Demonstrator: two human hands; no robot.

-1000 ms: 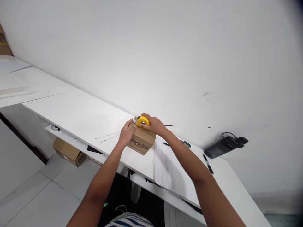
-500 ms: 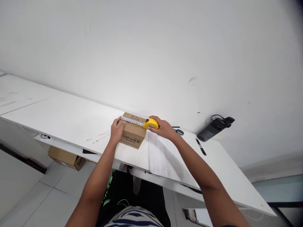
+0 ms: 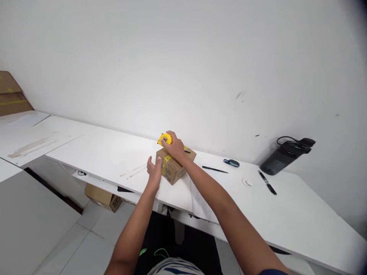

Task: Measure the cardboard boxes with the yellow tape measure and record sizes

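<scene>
A small cardboard box (image 3: 172,170) with yellow tape stands on the white desk, one corner towards me. Above its far left part, my right hand (image 3: 175,147) grips a yellow tape measure (image 3: 165,139); no drawn-out blade shows. My right forearm passes over the box and hides some of its top. At the box's left side is my left hand (image 3: 154,172), fingers and thumb apart and holding nothing. The thumb is close to the box's edge; whether it touches I cannot tell. A small dark strip lies on the box top beside my right wrist.
On the desk (image 3: 304,217) to the right lie a thin black pen (image 3: 215,169), a blue-black object (image 3: 231,163), a white ring (image 3: 246,183) and a black marker (image 3: 267,182). A dark bottle (image 3: 282,156) stands by the wall. Printed paper (image 3: 200,202) lies under my right arm.
The box has been turned, now showing its yellow-taped sides. The tape blade, stretched across the box before, is out of sight. My left hand has let go of the blade's end; the tape measure is lifted.
</scene>
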